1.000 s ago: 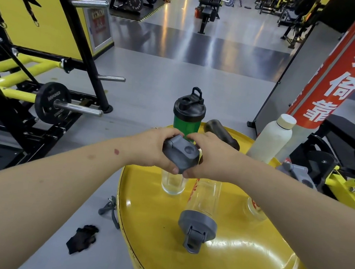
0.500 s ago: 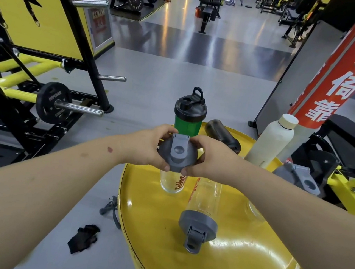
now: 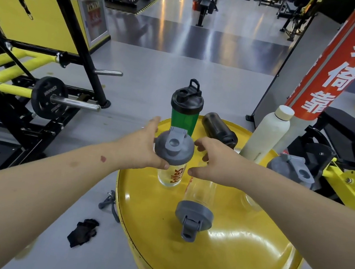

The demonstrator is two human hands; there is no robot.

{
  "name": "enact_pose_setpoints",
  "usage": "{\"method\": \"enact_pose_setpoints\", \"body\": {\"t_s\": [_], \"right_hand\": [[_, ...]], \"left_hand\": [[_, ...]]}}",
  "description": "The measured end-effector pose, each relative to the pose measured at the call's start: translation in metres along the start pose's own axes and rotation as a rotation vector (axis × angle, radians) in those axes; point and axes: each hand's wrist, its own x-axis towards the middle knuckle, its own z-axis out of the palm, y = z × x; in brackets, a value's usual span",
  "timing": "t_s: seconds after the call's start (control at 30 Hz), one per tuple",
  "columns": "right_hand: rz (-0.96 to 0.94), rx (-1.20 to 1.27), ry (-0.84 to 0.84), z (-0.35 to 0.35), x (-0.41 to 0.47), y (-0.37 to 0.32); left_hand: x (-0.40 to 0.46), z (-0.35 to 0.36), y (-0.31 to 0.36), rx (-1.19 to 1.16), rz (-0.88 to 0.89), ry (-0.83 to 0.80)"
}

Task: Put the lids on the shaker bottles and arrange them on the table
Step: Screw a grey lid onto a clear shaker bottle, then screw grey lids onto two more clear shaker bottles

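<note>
Grey lid (image 3: 174,148) sitting on top of the clear bottle (image 3: 171,175) with red lettering, upright near the far left part of the yellow round table (image 3: 235,250). Cannot tell whether screwed down fully or merely resting. Left hand (image 3: 142,145) wrapped against the lid's left edge, thumb underneath at the rim, fingers curled around the far side. Right hand (image 3: 216,159) just beside the lid, fingers spread and loose, gripping nothing.

Likely trouble: lid cross-threaded or half-seated, then popping off when lifted by the cap. One-handed twisting with no hold on the bottle body could spin or tip it toward the green bottle (image 3: 185,112) just behind.

Second clear bottle (image 3: 197,195) close by at the right, grey cap already on, easily knocked by the right wrist. Dark bottle (image 3: 219,129) lying on its side, apt to roll. White bottle (image 3: 266,134) further right, with a spare grey lid (image 3: 291,168) near the table's right edge, at risk of falling.
</note>
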Motion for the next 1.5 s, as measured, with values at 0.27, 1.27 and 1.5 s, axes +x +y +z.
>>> {"method": "enact_pose_setpoints", "body": {"t_s": [0.27,1.27,1.5], "right_hand": [[0.095,-0.272,-0.287,0.020,-0.055,0.018],[0.214,0.482,-0.070,-0.036,-0.078,0.046],[0.264,0.395,-0.031,-0.046,-0.066,0.040]], "left_hand": [[-0.051,0.062,-0.029,0.065,-0.335,-0.333],[-0.037,0.085,0.076,-0.247,0.202,-0.127],[-0.014,0.090,0.090,-0.008,0.249,0.007]]}}
